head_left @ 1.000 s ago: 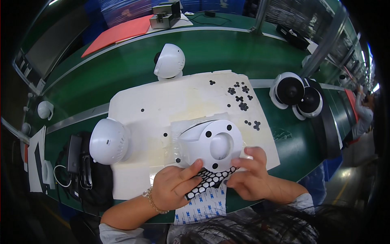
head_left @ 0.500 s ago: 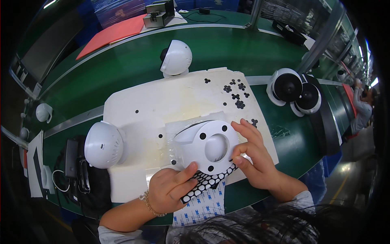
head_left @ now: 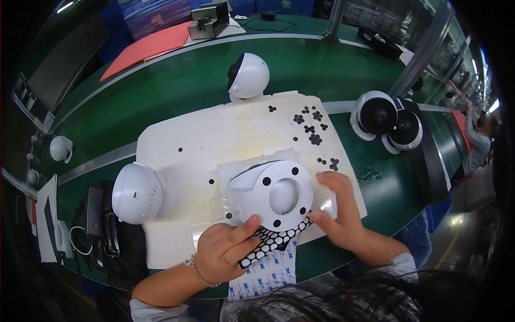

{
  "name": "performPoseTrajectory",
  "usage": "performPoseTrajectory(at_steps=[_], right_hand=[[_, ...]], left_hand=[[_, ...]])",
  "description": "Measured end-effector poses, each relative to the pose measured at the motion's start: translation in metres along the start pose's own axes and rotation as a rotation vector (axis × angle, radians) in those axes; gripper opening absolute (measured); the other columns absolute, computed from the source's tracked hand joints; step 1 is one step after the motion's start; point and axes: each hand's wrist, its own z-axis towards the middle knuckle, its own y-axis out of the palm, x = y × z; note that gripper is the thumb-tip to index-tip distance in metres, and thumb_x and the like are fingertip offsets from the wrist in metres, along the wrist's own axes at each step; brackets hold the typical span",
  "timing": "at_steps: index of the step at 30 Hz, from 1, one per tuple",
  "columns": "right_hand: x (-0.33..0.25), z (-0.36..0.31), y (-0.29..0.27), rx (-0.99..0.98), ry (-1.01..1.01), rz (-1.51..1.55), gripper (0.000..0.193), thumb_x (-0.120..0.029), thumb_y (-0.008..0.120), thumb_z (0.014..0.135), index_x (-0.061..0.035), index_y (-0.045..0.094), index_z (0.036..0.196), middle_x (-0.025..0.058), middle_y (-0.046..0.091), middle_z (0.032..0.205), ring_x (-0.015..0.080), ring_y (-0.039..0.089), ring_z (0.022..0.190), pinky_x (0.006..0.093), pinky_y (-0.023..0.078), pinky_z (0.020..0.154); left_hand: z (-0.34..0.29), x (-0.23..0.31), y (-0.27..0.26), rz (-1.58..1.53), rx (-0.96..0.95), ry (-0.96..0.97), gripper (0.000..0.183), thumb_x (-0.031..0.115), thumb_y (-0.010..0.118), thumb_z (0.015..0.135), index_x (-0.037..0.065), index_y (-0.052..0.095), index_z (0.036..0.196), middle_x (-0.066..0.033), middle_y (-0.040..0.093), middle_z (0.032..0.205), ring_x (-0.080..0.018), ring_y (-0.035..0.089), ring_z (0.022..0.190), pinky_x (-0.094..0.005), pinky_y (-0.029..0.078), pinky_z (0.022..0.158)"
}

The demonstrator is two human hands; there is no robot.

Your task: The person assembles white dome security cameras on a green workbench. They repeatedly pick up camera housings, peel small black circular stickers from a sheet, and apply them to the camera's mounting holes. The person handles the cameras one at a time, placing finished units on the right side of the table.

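Observation:
A white camera housing (head_left: 252, 199) lies with its ring-shaped base up on a clear plastic wrap (head_left: 222, 199). Several round black pads (head_left: 277, 223) sit on the ring, spaced around its central hole. My left hand (head_left: 222, 249) pinches a black sheet with white round holes (head_left: 268, 242) against the near edge of the base, one fingertip touching the housing. White backing paper with blue print (head_left: 263, 279) hangs below that sheet. Just right of the base, my right hand (head_left: 346, 220) is open, thumb and fingers apart, with nothing seen between them.
Loose black pads (head_left: 315, 139) dot the cream board (head_left: 188, 198). White cameras stand to the left (head_left: 137, 193), on the green belt (head_left: 177, 80) behind (head_left: 252, 75), and at right (head_left: 375, 115). A black bag (head_left: 126, 241) lies at left; a person (head_left: 477, 139) sits far right.
My right hand has drawn off the ring to the right and opened, uncovering a black pad at its lower right. The cameras on the green belt have shifted right. My left hand stays put.

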Motion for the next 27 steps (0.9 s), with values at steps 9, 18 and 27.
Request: performPoseTrajectory(at_steps=[9,18,27], right_hand=[[0.035,0.081,-0.024,0.072,0.393,0.980,0.031,-0.021,0.051,0.084,0.0013,0.051,0.105,0.0063,0.058,0.093,0.0132,0.055,0.089,0.0256,0.042,0.079],[0.181,0.176,-0.009,0.167,-0.004,-1.016,0.025,-0.025,0.048,0.085,-0.0036,0.061,0.088,0.0121,0.058,0.088,0.0272,0.055,0.088,0.0375,0.043,0.073],[0.155,0.195,0.064,0.224,-0.280,-0.818,0.041,-0.040,0.053,0.081,-0.0026,0.061,0.096,0.0134,0.059,0.098,0.0290,0.052,0.096,0.0388,0.040,0.081]], left_hand=[[-0.007,-0.010,0.001,-0.117,0.005,0.077,0.034,0.013,0.070,0.062,0.004,0.056,0.092,-0.0208,0.042,0.127,-0.0240,0.063,0.080,-0.0324,0.051,0.063],[-0.001,-0.012,0.000,-0.235,-0.028,0.019,0.033,0.010,0.068,0.064,0.005,0.055,0.095,-0.0194,0.049,0.120,-0.0256,0.062,0.084,-0.0341,0.050,0.068],[0.000,-0.010,-0.004,-0.326,-0.058,-0.073,0.046,0.000,0.063,0.050,0.002,0.053,0.095,-0.0146,0.046,0.124,-0.0279,0.057,0.086,-0.0342,0.047,0.068]])
